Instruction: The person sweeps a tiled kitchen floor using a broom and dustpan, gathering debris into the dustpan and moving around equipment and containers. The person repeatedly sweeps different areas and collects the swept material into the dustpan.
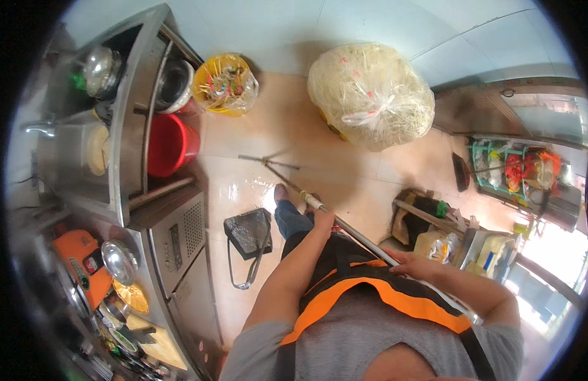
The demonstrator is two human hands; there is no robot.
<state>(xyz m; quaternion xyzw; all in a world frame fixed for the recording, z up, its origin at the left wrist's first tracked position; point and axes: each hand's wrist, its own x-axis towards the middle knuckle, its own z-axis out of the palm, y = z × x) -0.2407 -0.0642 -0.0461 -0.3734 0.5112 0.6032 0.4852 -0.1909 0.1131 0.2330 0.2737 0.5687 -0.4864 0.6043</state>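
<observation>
Both my hands are on the long metal pole of what looks like a floor squeegee. My left hand grips the pole lower down, just above a pale wrapped joint. Farther up, near my apron, my right hand is wrapped around it. The pole slants away from my right side to the thin crossbar head on the tiled floor, in front of my shoes. Shiny wet patches show on the tiles beside the head. A black long-handled dustpan rests left of my legs.
A large stuffed plastic bag stands by the wall, near a yellow bin holding skewers and waste. Left are a red bucket, a steel sink unit and a counter with a cutting board. Right are a broom and a turquoise rack.
</observation>
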